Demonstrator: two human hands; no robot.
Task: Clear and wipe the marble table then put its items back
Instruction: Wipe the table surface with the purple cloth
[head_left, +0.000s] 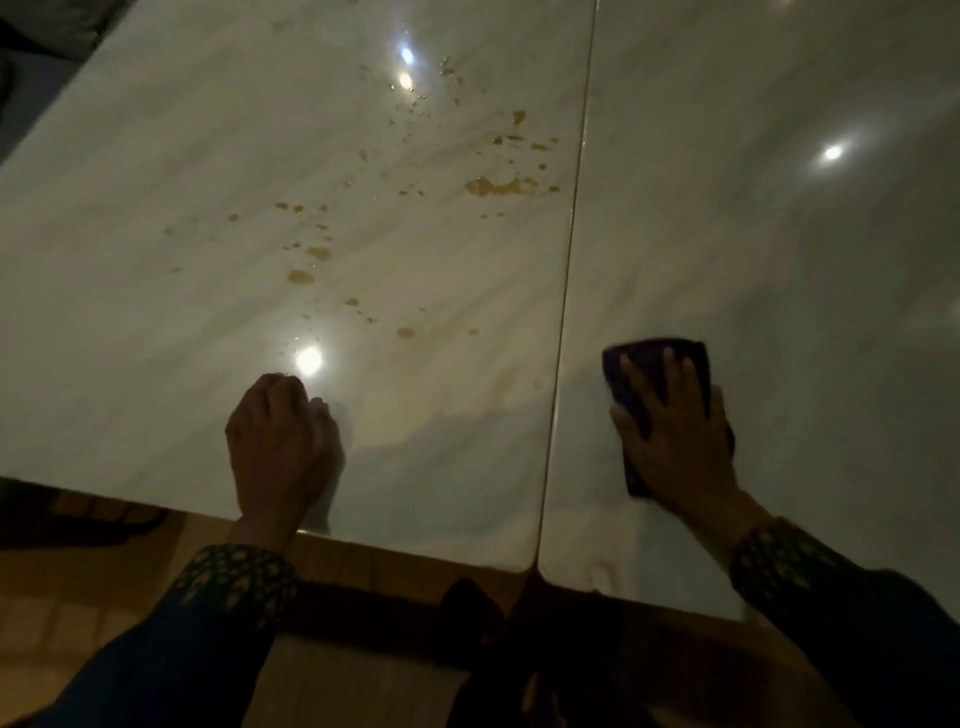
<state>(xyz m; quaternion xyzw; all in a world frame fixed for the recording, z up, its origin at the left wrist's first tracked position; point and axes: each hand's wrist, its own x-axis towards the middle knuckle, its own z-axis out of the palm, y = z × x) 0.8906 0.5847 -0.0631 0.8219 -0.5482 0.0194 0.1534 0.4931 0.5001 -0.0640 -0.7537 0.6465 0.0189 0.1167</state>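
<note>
A purple cloth (660, 384) lies flat on the marble table (156, 260), right of its seam; the right hand (675, 436) presses it, fingers spread; the left hand (280, 441) rests knuckles-down, fingers curled, empty; orange-brown stains (491, 186) dot the surface beyond.

Glossy marble table (156, 260), soft purple cloth (649, 364)

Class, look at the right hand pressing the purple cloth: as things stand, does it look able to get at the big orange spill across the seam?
Probably yes. The right hand lies flat on the purple cloth, and nothing stands between it and the orange spill beyond the seam; it seems a forward stretch.
</note>
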